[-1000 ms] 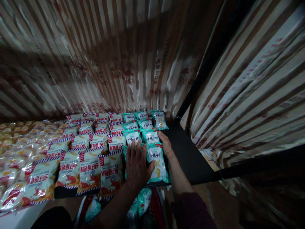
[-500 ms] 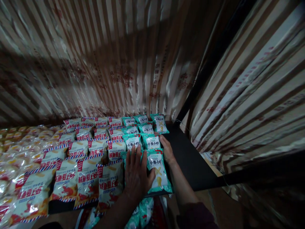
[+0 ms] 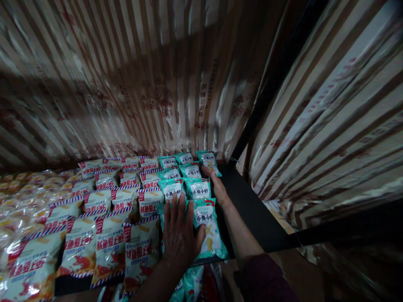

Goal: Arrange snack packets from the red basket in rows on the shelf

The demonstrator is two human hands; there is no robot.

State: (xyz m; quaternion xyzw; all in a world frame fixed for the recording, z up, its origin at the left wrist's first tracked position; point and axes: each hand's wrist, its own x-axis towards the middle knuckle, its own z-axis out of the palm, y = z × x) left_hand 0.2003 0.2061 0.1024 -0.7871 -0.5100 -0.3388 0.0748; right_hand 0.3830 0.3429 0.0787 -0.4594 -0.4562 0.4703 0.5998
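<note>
Teal-and-white snack bags (image 3: 201, 189) lie in two overlapping columns near the right end of a black shelf. My left hand (image 3: 180, 233) rests flat, fingers stretched out, over a front teal bag, mostly hiding it; its thumb reaches onto the front right bag (image 3: 208, 230). Along the outer side of the right column lies my right hand (image 3: 218, 186), its fingertips by the second bag from the back (image 3: 191, 170) and just below the rearmost right bag (image 3: 209, 161). Its fingers look extended, with nothing gripped.
Rows of white, red and blue striped snack bags (image 3: 140, 251) stand left of the teal ones. Farther left are clear-wrapped packs (image 3: 19, 201). Bare black shelf (image 3: 252, 209) extends right. A dark post (image 3: 248, 130) and striped sheeting (image 3: 176, 75) bound the back. More teal bags (image 3: 192, 283) sit below.
My right hand has slid farther back along the right column, toward the rearmost bag. My left hand stays on the front bags. The view has shifted slightly.
</note>
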